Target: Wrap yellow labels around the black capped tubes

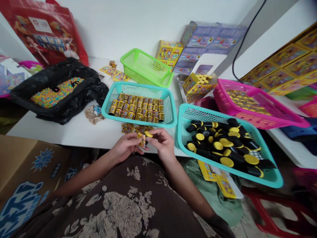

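Observation:
My left hand pinches a small yellow printed label between thumb and fingers, above the table's front edge. My right hand is closed on a small black container with a yellow lid, right against the label; fingers hide most of its body. Just beyond my hands lie more printed labels. Behind them, a turquoise basket holds rows of small containers wrapped in printed yellow labels. To my right, another turquoise basket holds a heap of black containers with yellow lids.
A black plastic bag at left holds colourful beads. At the back are a green basket, yellow boxes and purple boxes. A pink basket stands at right; a cardboard box is lower left.

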`<action>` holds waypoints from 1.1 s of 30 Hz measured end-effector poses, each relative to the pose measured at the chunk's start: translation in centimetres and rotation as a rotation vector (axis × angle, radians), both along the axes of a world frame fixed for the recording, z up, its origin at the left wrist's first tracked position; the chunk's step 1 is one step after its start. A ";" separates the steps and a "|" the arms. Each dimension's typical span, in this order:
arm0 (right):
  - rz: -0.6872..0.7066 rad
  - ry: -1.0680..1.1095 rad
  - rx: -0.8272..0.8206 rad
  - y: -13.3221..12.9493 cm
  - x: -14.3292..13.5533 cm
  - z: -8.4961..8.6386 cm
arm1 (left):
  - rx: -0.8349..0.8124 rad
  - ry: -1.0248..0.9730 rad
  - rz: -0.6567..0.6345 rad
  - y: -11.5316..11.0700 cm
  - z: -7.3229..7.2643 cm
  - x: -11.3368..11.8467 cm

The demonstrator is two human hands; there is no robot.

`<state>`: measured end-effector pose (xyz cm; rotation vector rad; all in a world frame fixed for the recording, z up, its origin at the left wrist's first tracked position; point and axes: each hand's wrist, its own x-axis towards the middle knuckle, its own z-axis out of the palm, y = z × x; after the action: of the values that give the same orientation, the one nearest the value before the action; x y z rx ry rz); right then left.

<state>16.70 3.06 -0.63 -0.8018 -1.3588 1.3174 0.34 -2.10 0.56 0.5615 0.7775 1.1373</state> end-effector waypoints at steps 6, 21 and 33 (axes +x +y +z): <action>-0.133 0.214 -0.089 0.5 0.3 1.2 | 0.168 0.380 0.104 0.1 -0.4 -0.2; -0.061 0.119 -0.078 -0.1 -0.2 0.8 | 0.293 0.541 0.055 0.2 -0.6 -0.4; -0.064 0.100 -0.006 -0.9 -0.9 0.4 | 0.202 0.455 0.001 0.2 -0.6 -0.4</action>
<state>15.78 2.18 -0.27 -0.7668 -1.2414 1.2949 -0.11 -1.93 -0.08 1.0112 1.0568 1.1089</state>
